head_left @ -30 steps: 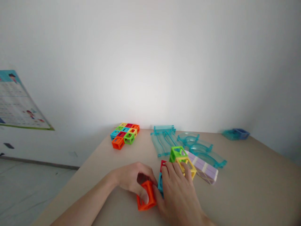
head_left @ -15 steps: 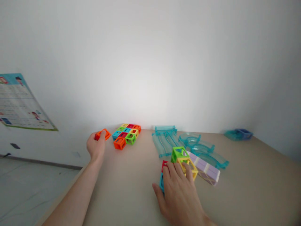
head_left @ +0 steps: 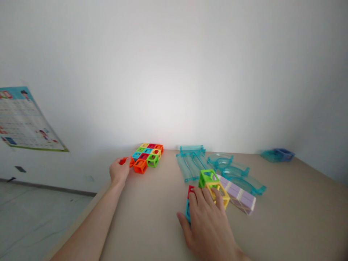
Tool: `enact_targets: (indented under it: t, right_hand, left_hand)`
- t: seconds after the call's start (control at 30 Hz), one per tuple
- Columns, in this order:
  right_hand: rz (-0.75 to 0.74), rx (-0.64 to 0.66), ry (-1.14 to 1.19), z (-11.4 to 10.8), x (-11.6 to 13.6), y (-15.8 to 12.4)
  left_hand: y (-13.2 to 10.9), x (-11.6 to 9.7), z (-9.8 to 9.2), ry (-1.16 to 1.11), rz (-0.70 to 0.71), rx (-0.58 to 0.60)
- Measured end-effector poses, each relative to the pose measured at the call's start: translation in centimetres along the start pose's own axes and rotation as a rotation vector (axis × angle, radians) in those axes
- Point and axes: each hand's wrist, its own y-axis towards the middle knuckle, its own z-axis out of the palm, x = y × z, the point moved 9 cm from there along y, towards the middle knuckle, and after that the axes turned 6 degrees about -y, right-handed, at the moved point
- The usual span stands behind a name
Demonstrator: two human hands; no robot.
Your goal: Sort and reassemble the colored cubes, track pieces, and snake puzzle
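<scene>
My left hand (head_left: 119,172) is closed around an orange open-frame cube block (head_left: 131,161), which it has at the left edge of a flat group of coloured cube blocks (head_left: 144,156). Whether the held block touches the group I cannot tell. My right hand (head_left: 208,221) lies over a smaller cluster, its fingers spread on top and the thumb out to the left. Around it show a green cube (head_left: 208,176), a yellow cube (head_left: 219,194), part of a red cube (head_left: 191,190) and part of a blue cube (head_left: 187,211). My palm hides the rest.
Clear teal track pieces (head_left: 191,165), some curved (head_left: 233,172), lie behind the right cluster. A purple striped box (head_left: 239,195) sits beside it. At the far right is a dark blue block (head_left: 284,154) with teal pieces. A white wall (head_left: 174,72) backs the table (head_left: 146,217).
My left hand has moved right with the orange cube block, up to the left side of the flat group. My right hand stays on its cluster.
</scene>
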Motion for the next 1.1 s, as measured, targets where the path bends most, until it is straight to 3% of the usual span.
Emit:
enact_targets:
  t: [0.13, 0.2, 0.3, 0.37, 0.47, 0.57, 0.7, 0.97, 1.1]
  right_hand:
    - [-0.004, -0.006, -0.009, 0.0, 0.0, -0.1]
    - [-0.007, -0.008, -0.009, 0.1, 0.0, -0.1]
    - [-0.009, -0.012, -0.012, 0.0, 0.1, 0.0]
    - [-0.01, -0.019, -0.015, -0.2, 0.1, 0.1]
    - [-0.015, -0.02, -0.015, -0.3, 0.2, 0.1]
    - [-0.013, -0.006, -0.011, -0.3, 0.2, 0.2]
    - [-0.016, 0.003, -0.002, -0.3, 0.3, 0.1]
    - [-0.019, 0.006, -0.022, -0.3, 0.3, 0.3]
    - [-0.026, -0.004, -0.01, -0.4, 0.3, 0.2]
  left_hand:
    - [-0.9, -2.9, -2.2, -0.055, 0.133, -0.15]
    - [-2.5, -5.4, -2.2, -0.178, 0.304, -0.12]
    - [-6.4, -9.1, 0.6, -0.379, 0.574, 0.216]
    - [-9.2, -10.4, 2.9, -0.406, 0.676, 0.433]
    - [-12.0, -11.0, 5.1, -0.324, 0.795, 0.547]
    - [-12.5, -10.9, 6.4, -0.066, 0.875, 0.476]
    - [-11.6, -10.7, 6.8, 0.165, 0.882, 0.352]
    - [-11.0, -10.9, 6.5, 0.174, 0.864, 0.303]
    - [-12.7, -12.8, 5.2, 0.068, 0.943, 0.315]
